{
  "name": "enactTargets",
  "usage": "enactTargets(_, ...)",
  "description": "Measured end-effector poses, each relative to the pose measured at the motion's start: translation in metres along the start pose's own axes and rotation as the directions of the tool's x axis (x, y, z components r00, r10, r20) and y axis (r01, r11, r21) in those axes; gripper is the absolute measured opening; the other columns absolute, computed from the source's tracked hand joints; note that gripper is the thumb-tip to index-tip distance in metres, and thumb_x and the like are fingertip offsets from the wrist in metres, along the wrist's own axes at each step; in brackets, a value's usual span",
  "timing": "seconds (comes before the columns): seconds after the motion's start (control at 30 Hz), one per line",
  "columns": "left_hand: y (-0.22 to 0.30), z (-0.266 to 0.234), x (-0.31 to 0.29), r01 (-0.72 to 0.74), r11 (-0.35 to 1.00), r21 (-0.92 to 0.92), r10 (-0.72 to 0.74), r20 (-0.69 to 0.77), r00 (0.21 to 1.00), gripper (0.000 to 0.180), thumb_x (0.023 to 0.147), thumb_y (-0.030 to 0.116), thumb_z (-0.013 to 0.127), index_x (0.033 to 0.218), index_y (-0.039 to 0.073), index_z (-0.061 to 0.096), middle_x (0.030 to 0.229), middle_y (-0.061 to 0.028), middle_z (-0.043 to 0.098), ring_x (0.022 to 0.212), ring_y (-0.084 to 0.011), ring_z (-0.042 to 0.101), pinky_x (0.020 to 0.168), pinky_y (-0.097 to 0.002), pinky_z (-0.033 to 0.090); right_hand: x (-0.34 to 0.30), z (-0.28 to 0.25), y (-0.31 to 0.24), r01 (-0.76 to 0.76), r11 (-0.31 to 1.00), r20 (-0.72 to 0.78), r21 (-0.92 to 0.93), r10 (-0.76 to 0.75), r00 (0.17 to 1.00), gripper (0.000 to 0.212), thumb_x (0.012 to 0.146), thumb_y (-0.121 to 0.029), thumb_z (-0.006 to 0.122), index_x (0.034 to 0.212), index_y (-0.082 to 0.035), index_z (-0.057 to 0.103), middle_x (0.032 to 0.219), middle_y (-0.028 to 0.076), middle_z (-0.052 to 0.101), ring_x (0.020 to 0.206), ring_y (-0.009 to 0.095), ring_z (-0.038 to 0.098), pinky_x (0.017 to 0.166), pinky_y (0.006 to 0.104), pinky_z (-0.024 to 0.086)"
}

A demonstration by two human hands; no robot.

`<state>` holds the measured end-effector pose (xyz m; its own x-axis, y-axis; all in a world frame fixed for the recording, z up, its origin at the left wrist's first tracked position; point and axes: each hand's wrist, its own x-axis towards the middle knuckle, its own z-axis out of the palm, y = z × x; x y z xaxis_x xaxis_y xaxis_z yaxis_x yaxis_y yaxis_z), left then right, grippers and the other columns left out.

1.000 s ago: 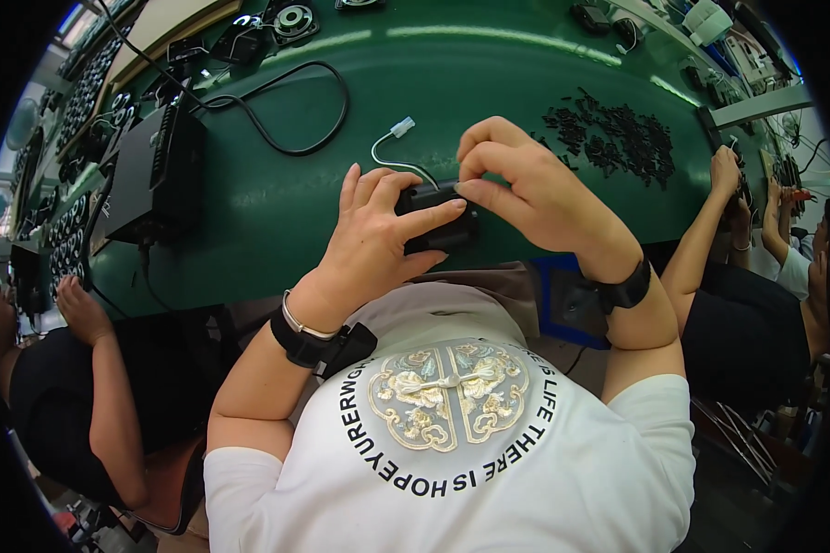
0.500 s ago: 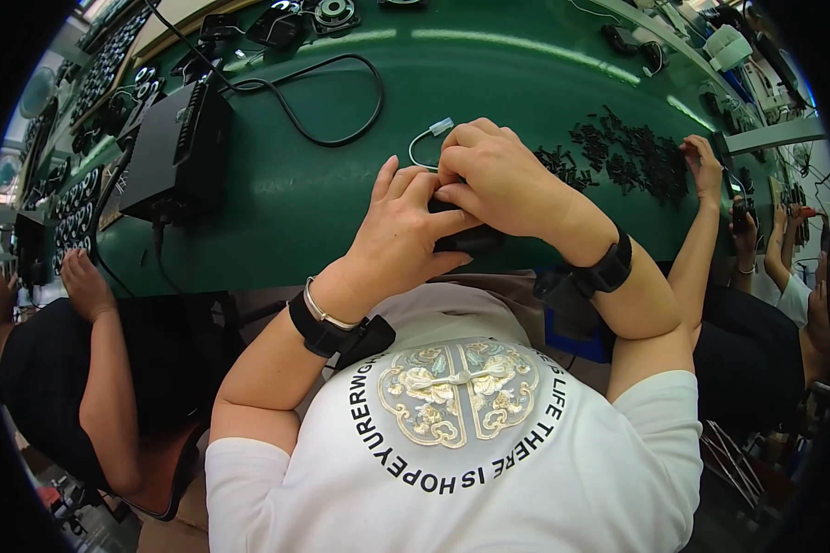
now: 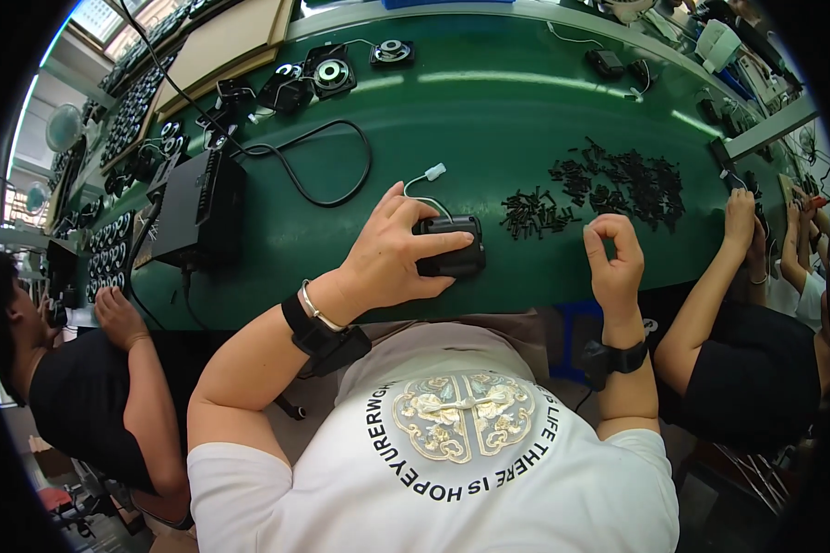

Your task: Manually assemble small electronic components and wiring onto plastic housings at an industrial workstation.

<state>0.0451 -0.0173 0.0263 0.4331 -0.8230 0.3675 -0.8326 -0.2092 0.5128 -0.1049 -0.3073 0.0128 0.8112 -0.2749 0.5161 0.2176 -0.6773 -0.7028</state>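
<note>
A: Clutter first, placed off the black housing point(image 3: 463, 261).
B: Right of it and a bit farther out on the green counter point(image 3: 489, 120): a small heap of black pieces point(image 3: 533, 214), then a bigger heap point(image 3: 650, 184) beyond. Look like screws, too small to be sure.
A: Left of it?
B: Black box point(image 3: 198, 212), well apart. Looped black cord point(image 3: 367, 161) lies between, farther out than the housing.
A: Far side?
B: 2 round speakers point(image 3: 330, 76), well beyond it and to the left. 2 small black units point(image 3: 605, 63) well beyond, to the right.
A: Anything close in?
B: White connector point(image 3: 436, 171) on a thin cable point(image 3: 421, 199), sticking out past its far edge. Co-worker's hand point(image 3: 739, 217) well off to its right.
A: Housing itself?
B: On the counter near the person's edge, under the left hand point(image 3: 387, 249). That hand's clamped on it: forefinger across the top, thumb along the near side, left part covered.
A: Right hand point(image 3: 615, 263)?
B: Right of the housing, apart from it, thumb and fingertips curled together. Can't tell if something tiny's pinched there.
</note>
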Motion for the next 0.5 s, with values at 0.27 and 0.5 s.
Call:
enactTargets(0.27, -0.075, -0.029, 0.138, -0.134, 0.956, 0.261, 0.202, -0.259, 0.944, 0.053, 0.064, 0.039, 0.079, 0.116, 0.03, 0.072, 0.11, -0.0131, 0.063, 0.11, -0.0329, 0.057, 0.114, -0.061, 0.021, -0.027, 0.015, -0.03, 0.172, 0.962, -0.224, -0.213, -0.219, 0.95, 0.01, 0.087, 0.003, 0.065, 0.087, -0.001, 0.056, 0.09, 0.009, 0.059, 0.077, 0.019, 0.056, 0.071, 0.0279, 0.046)
enactTargets(0.5, -0.109, 0.002, 0.272, -0.063, 0.961, 0.267, 0.127, -0.229, 0.965, 0.052, 0.068, 0.047, 0.075, 0.118, 0.034, 0.07, 0.115, -0.0119, 0.064, 0.116, -0.0327, 0.054, 0.115, -0.0603, 0.017, -0.037, 0.021, -0.046, 0.181, 0.944, -0.264, -0.276, -0.255, 0.93, 0.014, 0.082, 0.004, 0.068, 0.086, -0.003, 0.056, 0.087, 0.011, 0.06, 0.074, 0.024, 0.057, 0.067, 0.0312, 0.047)
